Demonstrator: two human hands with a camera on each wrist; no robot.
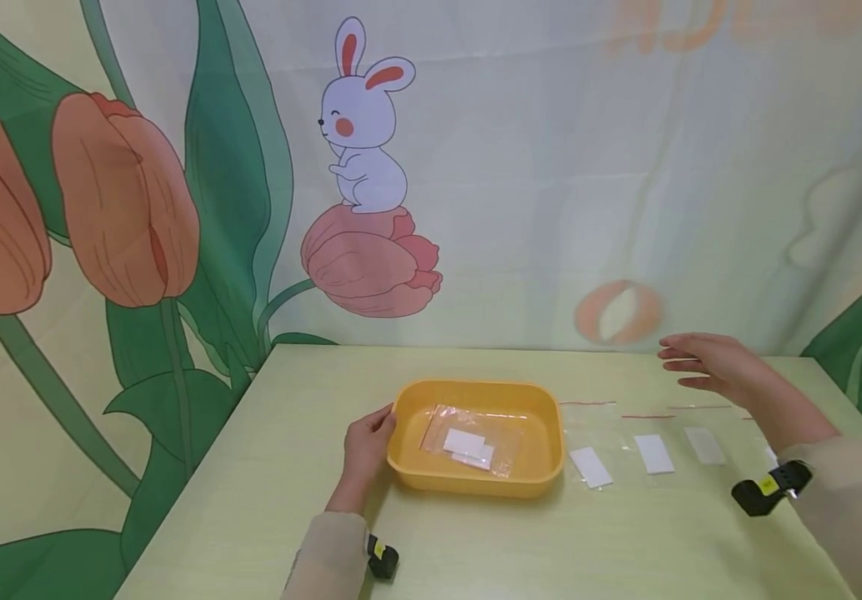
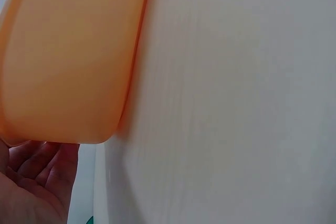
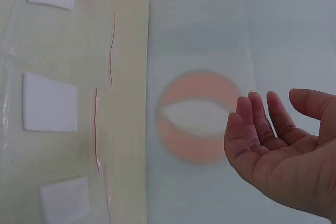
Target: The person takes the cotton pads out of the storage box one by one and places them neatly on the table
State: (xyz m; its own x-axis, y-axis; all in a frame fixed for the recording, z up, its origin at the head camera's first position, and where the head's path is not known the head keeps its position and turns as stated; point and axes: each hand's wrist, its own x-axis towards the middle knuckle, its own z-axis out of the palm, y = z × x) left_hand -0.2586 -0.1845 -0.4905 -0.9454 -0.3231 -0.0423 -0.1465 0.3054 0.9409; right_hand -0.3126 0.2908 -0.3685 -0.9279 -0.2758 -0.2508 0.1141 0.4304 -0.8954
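A yellow plastic tray [image 1: 476, 486] sits on the table with clear zip bags [image 1: 506, 442] holding white rectangular pieces [image 1: 464, 442] inside it. My left hand [image 1: 366, 448] grips the tray's left end, thumb at the rim; the left wrist view shows curled fingers [image 2: 60, 177] against the orange-looking tray wall [image 2: 73, 61]. Raised over the table's right side, my right hand [image 1: 724, 371] holds nothing, its fingers relaxed and apart. Below and left of it lie more clear zip bags with red seal lines, each with a white piece [image 1: 654, 454] [image 3: 50, 102].
The bags lie in a row to the right of the tray on the pale table [image 1: 251, 533]. A curtain [image 1: 513, 208] printed with tulips and a rabbit hangs right behind the table's back edge. Black wrist cameras [image 1: 383, 558] sit on both sleeves.
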